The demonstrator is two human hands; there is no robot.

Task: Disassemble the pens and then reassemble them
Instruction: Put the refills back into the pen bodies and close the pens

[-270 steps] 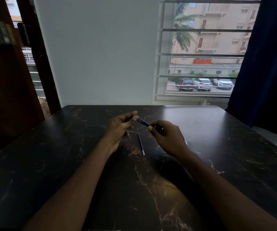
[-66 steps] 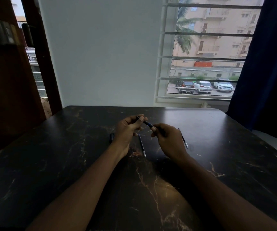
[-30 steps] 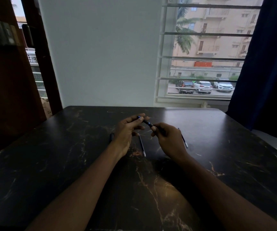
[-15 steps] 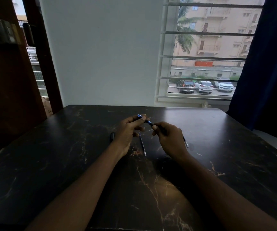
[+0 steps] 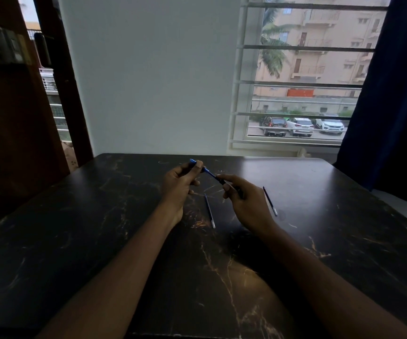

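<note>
A blue pen (image 5: 208, 171) is held slantwise above the dark marble table (image 5: 99, 228), between both hands. My left hand (image 5: 179, 184) pinches its far blue end with thumb and forefinger. My right hand (image 5: 244, 199) grips its near dark end, which is hidden in the fingers. One thin refill (image 5: 209, 210) lies on the table between my hands. A second thin refill (image 5: 270, 201) lies just right of my right hand.
The table's far edge meets a white wall, with a barred window (image 5: 295, 77) at the right and a dark blue curtain (image 5: 393, 94) beside it. A dark wooden door (image 5: 14, 118) stands at the left.
My left hand has slid a little up along the pen, so more of the blue end shows beyond its fingers. The small dark piece left of my left wrist is hidden now.
</note>
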